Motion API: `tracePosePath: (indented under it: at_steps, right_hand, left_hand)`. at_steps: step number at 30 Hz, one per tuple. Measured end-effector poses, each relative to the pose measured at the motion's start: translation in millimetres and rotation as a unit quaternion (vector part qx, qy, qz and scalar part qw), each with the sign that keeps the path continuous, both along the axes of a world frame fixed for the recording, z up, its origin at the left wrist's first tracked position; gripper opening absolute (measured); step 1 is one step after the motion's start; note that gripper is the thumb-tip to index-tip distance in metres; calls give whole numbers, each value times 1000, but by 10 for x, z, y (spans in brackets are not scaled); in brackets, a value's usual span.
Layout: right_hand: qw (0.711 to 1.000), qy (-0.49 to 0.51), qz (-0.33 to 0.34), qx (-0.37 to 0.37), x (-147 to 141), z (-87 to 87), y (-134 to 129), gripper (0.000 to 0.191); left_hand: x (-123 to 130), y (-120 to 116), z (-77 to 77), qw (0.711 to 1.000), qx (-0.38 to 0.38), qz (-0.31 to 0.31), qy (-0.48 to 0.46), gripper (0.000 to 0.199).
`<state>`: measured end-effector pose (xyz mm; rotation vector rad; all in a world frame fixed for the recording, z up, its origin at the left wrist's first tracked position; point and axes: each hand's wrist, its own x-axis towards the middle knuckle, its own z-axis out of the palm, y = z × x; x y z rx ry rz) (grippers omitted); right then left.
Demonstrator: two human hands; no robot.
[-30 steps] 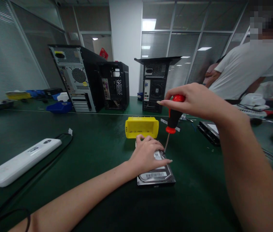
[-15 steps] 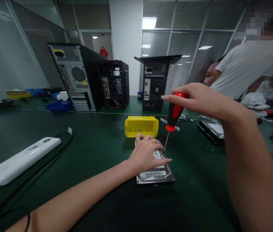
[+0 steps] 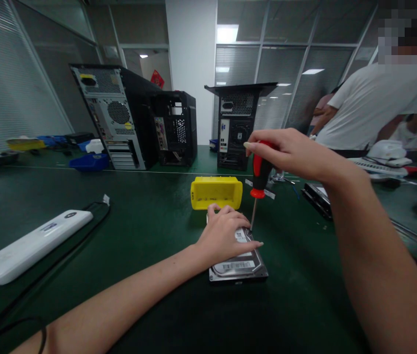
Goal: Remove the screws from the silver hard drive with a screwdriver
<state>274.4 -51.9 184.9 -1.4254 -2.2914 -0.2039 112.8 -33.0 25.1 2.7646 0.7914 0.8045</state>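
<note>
A silver hard drive (image 3: 238, 273) lies flat on the green tabletop in front of me. My left hand (image 3: 223, 233) rests across its top and grips it by the edges, hiding much of the label. Above the drive's right edge, my right hand (image 3: 284, 150) is wrapped over the handle of a red and black screwdriver (image 3: 262, 172). The shaft stands nearly upright, and its tip meets the drive near the far right corner, beside my left fingertips. Just behind the drive is a yellow bin (image 3: 216, 181) with small dark bits in it.
Computer cases (image 3: 140, 113) stand at the back, with another case (image 3: 236, 128) right of them. A white power strip (image 3: 31, 246) and black cable lie left. Another drive (image 3: 316, 199) lies right, partly behind my arm. A person in a white shirt (image 3: 367, 108) is at back right.
My right hand and the screwdriver handle have shifted slightly left, so the screwdriver stands more upright. Its tip stays at the same spot. The left hand and drive keep their place.
</note>
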Motion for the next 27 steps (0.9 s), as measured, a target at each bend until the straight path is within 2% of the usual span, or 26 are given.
tracePosePath:
  at_steps: [3, 5, 13, 21, 27]
  right_hand:
    - [998, -19, -49, 40, 27, -10, 34, 47]
    - [998, -3, -60, 30, 54, -8, 40, 51]
    - [999, 19, -10, -31, 143, 31, -3, 30]
    - [997, 39, -38, -57, 73, 43, -72, 56]
    - [997, 52, 9, -61, 69, 51, -69, 46]
  left_hand:
    - [3, 2, -3, 1000, 2, 2, 2, 41]
    - [4, 5, -2, 1000, 2, 5, 2, 42]
    - [9, 23, -17, 1000, 7, 2, 2, 43]
    - [2, 23, -15, 1000, 0, 0, 0, 42]
    - [-2, 24, -17, 1000, 1, -4, -2, 42]
